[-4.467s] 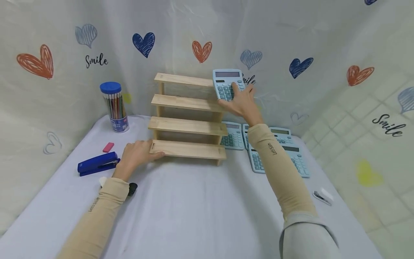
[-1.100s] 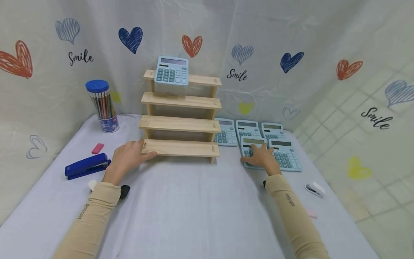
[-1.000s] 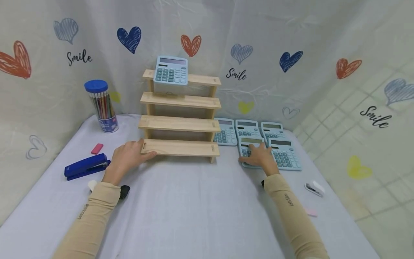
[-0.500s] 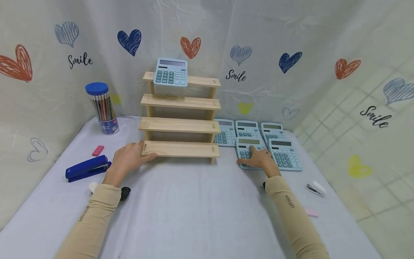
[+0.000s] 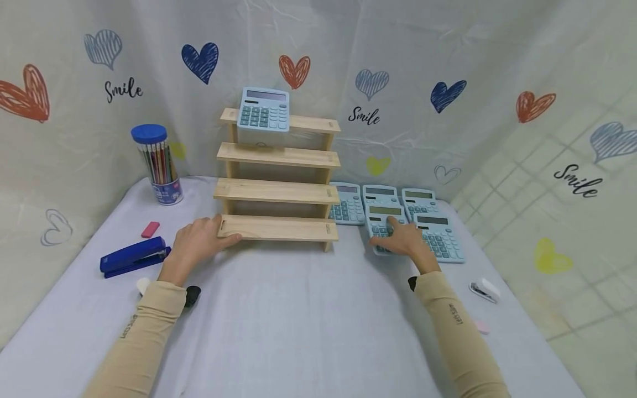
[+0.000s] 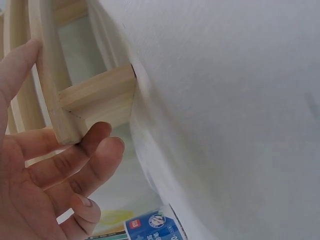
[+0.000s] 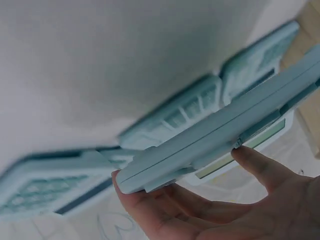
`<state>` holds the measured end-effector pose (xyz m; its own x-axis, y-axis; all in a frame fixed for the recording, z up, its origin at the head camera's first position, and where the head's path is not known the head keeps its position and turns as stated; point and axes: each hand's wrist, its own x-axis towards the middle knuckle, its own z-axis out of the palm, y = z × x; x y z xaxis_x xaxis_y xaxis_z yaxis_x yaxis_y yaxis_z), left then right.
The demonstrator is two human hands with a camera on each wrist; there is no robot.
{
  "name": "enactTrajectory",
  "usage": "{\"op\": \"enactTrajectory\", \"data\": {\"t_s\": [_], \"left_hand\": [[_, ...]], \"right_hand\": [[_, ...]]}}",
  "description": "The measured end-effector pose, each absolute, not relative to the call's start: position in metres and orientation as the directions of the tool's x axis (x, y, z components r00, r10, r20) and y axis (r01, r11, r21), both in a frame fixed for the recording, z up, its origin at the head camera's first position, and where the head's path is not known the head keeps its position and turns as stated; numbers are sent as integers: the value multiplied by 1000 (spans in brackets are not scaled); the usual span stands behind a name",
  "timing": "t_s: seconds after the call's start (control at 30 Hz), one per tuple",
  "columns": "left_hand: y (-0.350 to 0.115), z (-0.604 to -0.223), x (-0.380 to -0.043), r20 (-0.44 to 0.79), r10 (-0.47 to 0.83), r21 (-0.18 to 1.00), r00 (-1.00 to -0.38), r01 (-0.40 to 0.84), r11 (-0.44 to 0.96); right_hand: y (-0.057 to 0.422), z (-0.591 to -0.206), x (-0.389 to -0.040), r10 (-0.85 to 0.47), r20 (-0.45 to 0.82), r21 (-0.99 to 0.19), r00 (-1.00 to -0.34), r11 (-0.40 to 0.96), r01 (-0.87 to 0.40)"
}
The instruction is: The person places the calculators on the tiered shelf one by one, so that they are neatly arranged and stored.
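My right hand (image 5: 404, 240) grips a light blue calculator (image 5: 385, 211) by its edges, thumb on the near left side. In the right wrist view this calculator (image 7: 200, 142) appears edge-on, raised over the others behind it. With thumb in front and fingers curled behind, my left hand (image 5: 196, 243) holds the left end of the lowest board of a four-step wooden shelf (image 5: 278, 228). The left wrist view shows the board's end (image 6: 62, 120) between thumb and fingers. Another calculator (image 5: 264, 113) leans upright on the top step, toward its left end.
Several more calculators (image 5: 440, 237) stand right of the shelf by the curtain. On the left are a pencil tub (image 5: 164, 190), a pink eraser (image 5: 150, 229) and a blue stapler (image 5: 134, 257). A small white stapler (image 5: 485, 290) and a pink piece (image 5: 481, 327) lie at right.
A calculator carried earlier by the right hand now stands on the top step. That hand came down to the right, took another calculator and raised it slightly. The left hand stays on the shelf.
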<state>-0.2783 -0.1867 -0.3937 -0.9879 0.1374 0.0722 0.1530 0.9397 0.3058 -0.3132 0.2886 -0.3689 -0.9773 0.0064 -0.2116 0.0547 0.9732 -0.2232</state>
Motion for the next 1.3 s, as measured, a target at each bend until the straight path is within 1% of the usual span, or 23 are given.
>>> {"op": "enactTrajectory", "data": {"t_s": [0.17,0.37,0.47,0.6,0.87,1.03,1.17,1.3], "left_hand": [[-188,-393,-279,73,134,302,-988,150,941],[-190,-393,-280,72,124,298,-990,140,944],[-191,-393,-280,72,123,301,-990,139,943],[-191,-394,-279,70,124,307,-990,139,942],[-190,-398,-281,65,124,305,-990,138,942],[-189,-398,-283,59,124,305,-991,136,943],[-187,-398,-283,51,119,304,-992,129,944],[-185,-397,-281,51,115,304,-992,125,944]], "right_hand": [[281,-339,-325,-2,-135,-227,-991,973,29],[258,-295,-350,16,-38,-276,-999,961,26],[244,-277,-363,-5,35,-288,-999,957,-15],[225,-260,-381,-31,98,-281,-995,958,-57],[186,-235,-413,-71,124,-266,-990,958,-102],[168,-224,-430,-94,138,-226,-986,966,-124],[155,-223,-442,-100,156,-167,-983,978,-126],[143,-221,-450,-110,137,-123,-984,984,-127]]}}
